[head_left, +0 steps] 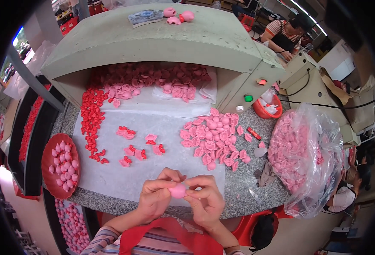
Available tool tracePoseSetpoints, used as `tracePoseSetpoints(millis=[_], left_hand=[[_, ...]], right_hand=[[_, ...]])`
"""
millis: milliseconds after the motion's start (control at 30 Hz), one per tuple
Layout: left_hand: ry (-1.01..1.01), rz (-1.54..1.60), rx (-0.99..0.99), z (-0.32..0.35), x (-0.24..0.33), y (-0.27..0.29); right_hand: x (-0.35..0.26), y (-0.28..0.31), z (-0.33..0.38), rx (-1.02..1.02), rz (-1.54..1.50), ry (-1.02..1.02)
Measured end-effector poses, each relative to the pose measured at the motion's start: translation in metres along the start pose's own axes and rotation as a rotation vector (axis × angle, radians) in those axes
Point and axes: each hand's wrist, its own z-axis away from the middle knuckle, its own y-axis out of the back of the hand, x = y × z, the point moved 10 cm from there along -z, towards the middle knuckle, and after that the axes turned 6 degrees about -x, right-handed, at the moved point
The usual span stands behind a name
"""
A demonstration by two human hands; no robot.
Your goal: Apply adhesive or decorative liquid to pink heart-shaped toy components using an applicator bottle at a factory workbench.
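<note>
Between my two hands, close to the table's front edge, is a small round pink plastic piece (178, 191). My left hand (157, 194) pinches it from one side, and my right hand (206, 199) pinches it from the other. Beyond them, on white paper (111, 178), lie several pink shell pieces with red parts set on them (135, 152). A loose pile of small red pieces (92, 121) runs along the paper's left side. To the right is a heap of pink shells and round pieces (213, 138).
A grey-green metal box (153, 46) with an open front holds more pink shells. A red basket (47, 170) of pink balls stands left. On the right are a clear plastic bag (319, 148) of pink pieces, a red bowl (262, 111) and a red stick (254, 133). People work beyond.
</note>
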Motion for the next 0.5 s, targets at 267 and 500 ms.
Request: tracePoseSetpoints(millis=[267, 500], left_hand=[[0.044, 0.083, 0.109, 0.005, -0.005, 0.009], [0.079, 0.095, 0.138, 0.013, -0.01, 0.013]], right_hand=[[0.005, -0.006, 0.006, 0.019, -0.025, 0.047], [0.018, -0.01, 0.016, 0.122, -0.138, 0.021]])
